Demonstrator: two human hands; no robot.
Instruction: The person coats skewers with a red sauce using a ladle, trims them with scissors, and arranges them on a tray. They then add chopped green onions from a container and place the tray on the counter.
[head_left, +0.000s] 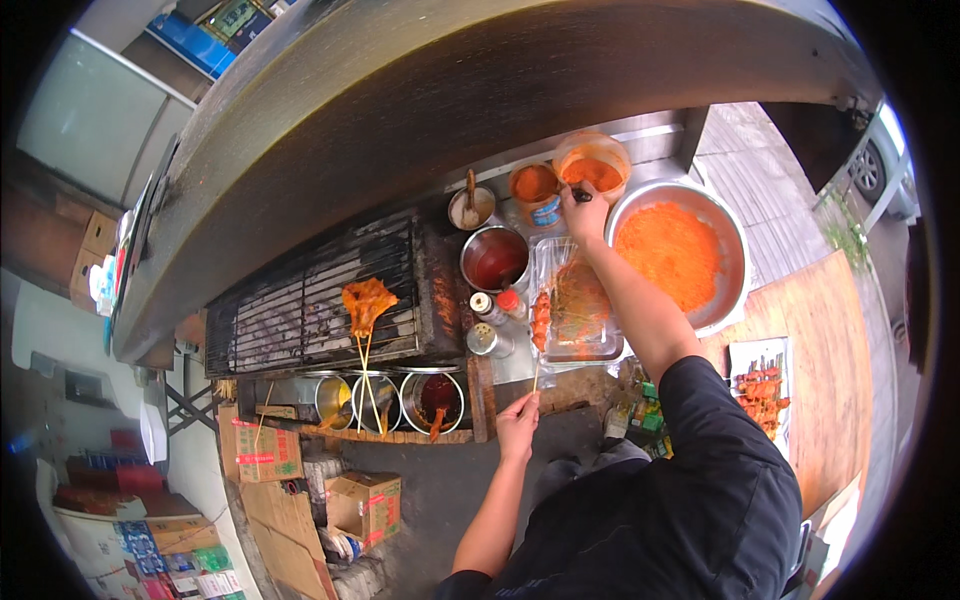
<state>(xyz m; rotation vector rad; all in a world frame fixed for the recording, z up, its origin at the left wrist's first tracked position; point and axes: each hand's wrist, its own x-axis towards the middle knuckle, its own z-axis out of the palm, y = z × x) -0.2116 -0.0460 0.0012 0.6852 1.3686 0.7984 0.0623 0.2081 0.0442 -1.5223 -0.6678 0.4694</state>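
My left hand (519, 426) grips the thin stick of a meat skewer (540, 322), whose meat lies over the left edge of a clear tray (577, 300) smeared with red seasoning. My right hand (584, 212) reaches to the near rim of a plastic tub of orange-red powder (592, 171), closed around a dark handle; the rest of that tool is hidden. Left of it stands a second seasoning tub (534, 184). A flat piece of meat on two sticks (368, 304) lies on the grill grate (300, 322).
A large steel bowl of orange seasoning (667, 255) stands right of the tray. Shaker jars (489, 341) and a pot of red sauce (494, 259) sit beside the grill. Sauce pots with brushes (431, 401) line its near side. A plate of skewers (761, 390) is at right; a range hood (420, 112) hangs above.
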